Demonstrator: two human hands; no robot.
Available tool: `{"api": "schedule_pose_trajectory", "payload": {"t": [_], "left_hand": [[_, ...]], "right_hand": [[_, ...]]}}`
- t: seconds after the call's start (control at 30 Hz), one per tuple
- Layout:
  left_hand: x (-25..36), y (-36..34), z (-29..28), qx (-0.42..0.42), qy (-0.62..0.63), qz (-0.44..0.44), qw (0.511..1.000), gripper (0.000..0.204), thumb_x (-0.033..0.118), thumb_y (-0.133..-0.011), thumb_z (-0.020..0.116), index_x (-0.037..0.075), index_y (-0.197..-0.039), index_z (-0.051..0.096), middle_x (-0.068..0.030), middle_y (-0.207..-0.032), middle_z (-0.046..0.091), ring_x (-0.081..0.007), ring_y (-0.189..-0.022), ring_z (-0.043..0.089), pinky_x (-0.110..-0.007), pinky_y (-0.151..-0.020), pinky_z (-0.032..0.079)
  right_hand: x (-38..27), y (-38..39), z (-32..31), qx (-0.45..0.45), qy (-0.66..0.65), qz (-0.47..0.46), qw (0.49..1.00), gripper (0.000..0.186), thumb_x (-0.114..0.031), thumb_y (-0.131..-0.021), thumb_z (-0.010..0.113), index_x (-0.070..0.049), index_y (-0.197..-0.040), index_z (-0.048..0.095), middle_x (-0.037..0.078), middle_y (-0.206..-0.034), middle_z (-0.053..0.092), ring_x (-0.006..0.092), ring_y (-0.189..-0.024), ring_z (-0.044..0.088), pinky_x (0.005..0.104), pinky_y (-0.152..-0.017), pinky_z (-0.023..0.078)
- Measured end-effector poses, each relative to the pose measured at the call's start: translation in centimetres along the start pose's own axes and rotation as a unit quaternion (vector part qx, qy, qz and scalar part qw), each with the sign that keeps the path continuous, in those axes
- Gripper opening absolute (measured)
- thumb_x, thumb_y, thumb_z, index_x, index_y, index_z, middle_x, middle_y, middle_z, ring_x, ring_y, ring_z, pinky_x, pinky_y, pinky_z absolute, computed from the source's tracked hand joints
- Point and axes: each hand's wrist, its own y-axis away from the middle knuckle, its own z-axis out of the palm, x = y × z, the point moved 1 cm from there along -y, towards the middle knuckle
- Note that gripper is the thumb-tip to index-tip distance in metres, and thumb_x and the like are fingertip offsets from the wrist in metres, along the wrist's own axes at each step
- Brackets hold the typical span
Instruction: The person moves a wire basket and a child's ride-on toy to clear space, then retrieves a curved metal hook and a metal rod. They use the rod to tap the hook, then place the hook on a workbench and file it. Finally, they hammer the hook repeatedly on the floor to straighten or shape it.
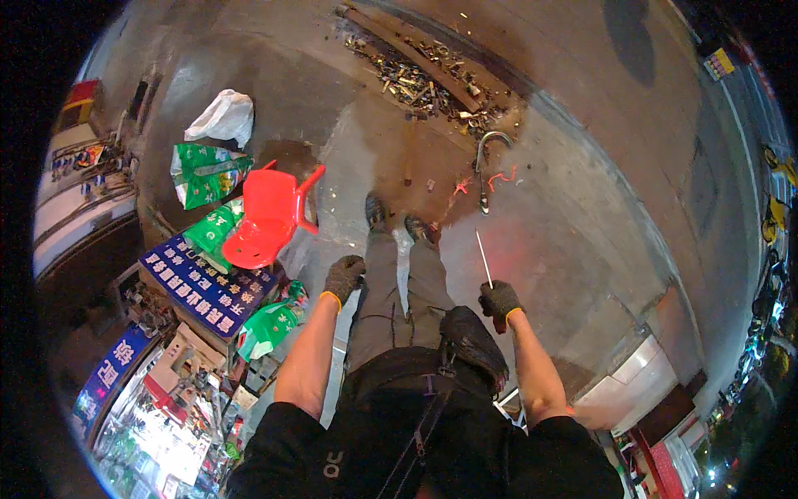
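My right hand, in a dark work glove with a yellow cuff, is closed round a screwdriver. Its long thin shaft points away from me, and a bit of red shows below the fist. At my left thigh hangs my left hand, gloved alike, its fingers curled in with nothing seen in them. On the floor ahead of the screwdriver tip lies a chrome gooseneck tap. Beside it are an orange-red star-shaped scrap and a twisted red strip.
A red plastic chair stands at left by green bags and a white sack. Nearer is a blue sign-topped stand and a cluttered lit counter. Far ahead, small debris lies along a long bar.
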Motion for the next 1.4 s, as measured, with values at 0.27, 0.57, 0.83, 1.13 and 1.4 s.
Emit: {"api": "schedule_pose_trajectory", "payload": {"t": [0.27, 0.57, 0.83, 1.13, 1.4], "left_hand": [[9.5, 1.2, 8.2, -0.149, 0.045, 0.142, 0.978, 0.041, 0.024, -0.097, 0.063, 0.003, -0.132, 0.058, -0.0082, -0.111, 0.069, -0.0207, -0.092, 0.067, -0.036, -0.081, 0.056], [10.4, -7.4, 5.0, -0.012, 0.291, -0.043, 0.956, 0.029, 0.033, -0.096, 0.064, 0.008, -0.109, 0.066, -0.0076, -0.089, 0.069, -0.0198, -0.067, 0.06, -0.038, -0.056, 0.051], [5.3, -22.0, 11.9, -0.012, 0.286, -0.05, 0.957, 0.044, 0.042, -0.095, 0.062, 0.003, -0.115, 0.064, -0.0106, -0.093, 0.069, -0.019, -0.066, 0.064, -0.035, -0.055, 0.052], [4.2, -28.3, 18.4, -0.03, 0.319, -0.171, 0.932, 0.033, 0.031, -0.103, 0.056, 0.001, -0.112, 0.068, -0.0118, -0.087, 0.072, -0.0166, -0.065, 0.067, -0.03, -0.057, 0.053], [4.0, -27.3, 21.7, -0.027, 0.369, 0.012, 0.929, 0.035, 0.034, -0.101, 0.061, 0.003, -0.114, 0.067, -0.0104, -0.089, 0.071, -0.0154, -0.061, 0.063, -0.029, -0.055, 0.05]], "right_hand": [[-15.0, 2.1, 7.5, 0.021, 0.111, -0.337, 0.935, 0.046, -0.023, -0.09, 0.067, -0.007, -0.132, 0.058, 0.018, -0.115, 0.069, 0.0355, -0.103, 0.065, 0.0434, -0.093, 0.051], [-17.6, -8.5, 6.8, -0.043, 0.114, -0.271, 0.955, 0.038, -0.026, -0.095, 0.063, -0.004, -0.125, 0.068, 0.013, -0.107, 0.072, 0.0222, -0.094, 0.065, 0.035, -0.088, 0.052], [-12.2, -41.6, -4.1, 0.11, 0.286, -0.093, 0.947, 0.047, -0.04, -0.092, 0.058, -0.006, -0.121, 0.069, 0.019, -0.102, 0.073, 0.0325, -0.095, 0.07, 0.0423, -0.086, 0.053], [-13.1, -70.4, -9.8, 0.35, 0.135, -0.007, 0.927, 0.047, -0.041, -0.084, 0.064, 0.0, -0.106, 0.067, 0.023, -0.097, 0.072, 0.0373, -0.091, 0.07, 0.0466, -0.081, 0.053], [-17.0, -52.5, -13.6, 0.158, -0.011, -0.297, 0.942, 0.028, -0.027, -0.098, 0.061, -0.003, -0.112, 0.067, 0.005, -0.075, 0.063, 0.0148, -0.062, 0.058, 0.0306, -0.055, 0.045]]}}
